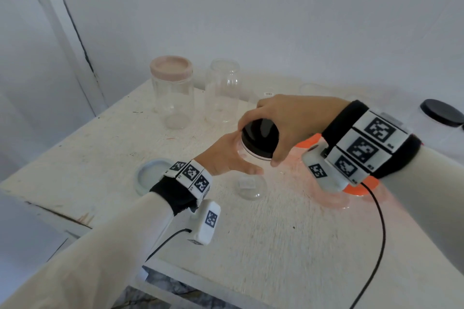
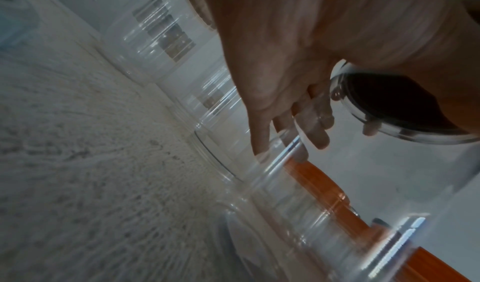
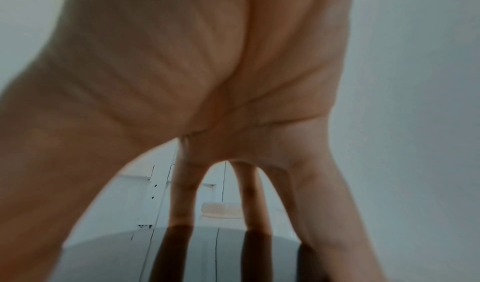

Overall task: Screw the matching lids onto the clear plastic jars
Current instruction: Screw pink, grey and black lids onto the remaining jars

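Observation:
A clear plastic jar (image 1: 251, 189) stands mid-table with a glossy black lid (image 1: 261, 137) on its mouth. My right hand (image 1: 281, 118) reaches over from the right, and its thumb and fingers grip the lid's rim from above. In the right wrist view the fingertips (image 3: 182, 218) stand on the black lid (image 3: 207, 251). My left hand (image 1: 226, 157) is wrapped round the jar just under the lid. The left wrist view shows its fingers (image 2: 306, 126) curled against the clear jar wall (image 2: 272, 186), with the black lid (image 2: 389, 106) above.
At the back left stand a jar with a pink lid (image 1: 172, 68) and an open clear jar (image 1: 222, 90). A pale blue lid (image 1: 148, 175) lies at the left. An orange lid (image 1: 356, 189) lies under my right wrist. A black-lidded jar (image 1: 442, 111) stands far right.

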Motion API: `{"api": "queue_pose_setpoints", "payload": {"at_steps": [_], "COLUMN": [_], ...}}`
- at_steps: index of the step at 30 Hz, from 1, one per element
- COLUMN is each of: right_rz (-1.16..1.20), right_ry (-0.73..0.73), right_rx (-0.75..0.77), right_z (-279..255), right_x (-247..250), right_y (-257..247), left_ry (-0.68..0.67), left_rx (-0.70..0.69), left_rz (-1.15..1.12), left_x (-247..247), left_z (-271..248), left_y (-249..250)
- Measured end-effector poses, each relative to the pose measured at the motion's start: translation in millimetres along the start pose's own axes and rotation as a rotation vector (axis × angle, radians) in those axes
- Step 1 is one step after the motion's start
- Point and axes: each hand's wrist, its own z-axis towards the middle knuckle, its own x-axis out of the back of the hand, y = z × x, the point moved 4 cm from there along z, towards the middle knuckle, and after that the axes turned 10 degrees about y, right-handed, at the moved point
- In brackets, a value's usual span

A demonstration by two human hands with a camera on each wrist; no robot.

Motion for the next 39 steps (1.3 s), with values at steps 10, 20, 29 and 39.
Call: {"api": "queue_pose_setpoints", "payload": {"at_steps": [10, 20, 29, 39], "right_rz": [0.08, -0.044, 0.018, 0.042], "right_ry": [0.105, 0.13, 0.049, 0.273], "right_rx": [-0.135, -0.183, -0.015, -0.236], "right_z": [-2.1, -8.4, -3.2, -9.9], "right_x": [-1.4, -4.1, 2.8, -4.3], "right_y": [-2.4, -2.8, -1.7, -8.5], "left_ry": [0.072, 0.064, -0.013, 0.091], "left_rx": [-0.02, -0.025, 0.011, -0.02], "left_rz": [-0.068, -0.049, 0.006, -0.045], "left_x": [-5.4, -5.5, -1.8, -9.8], "left_z": [-5.9, -7.6, -4.1, -11.4], "left_y": [4.1, 4.2, 3.1, 5.2]}}
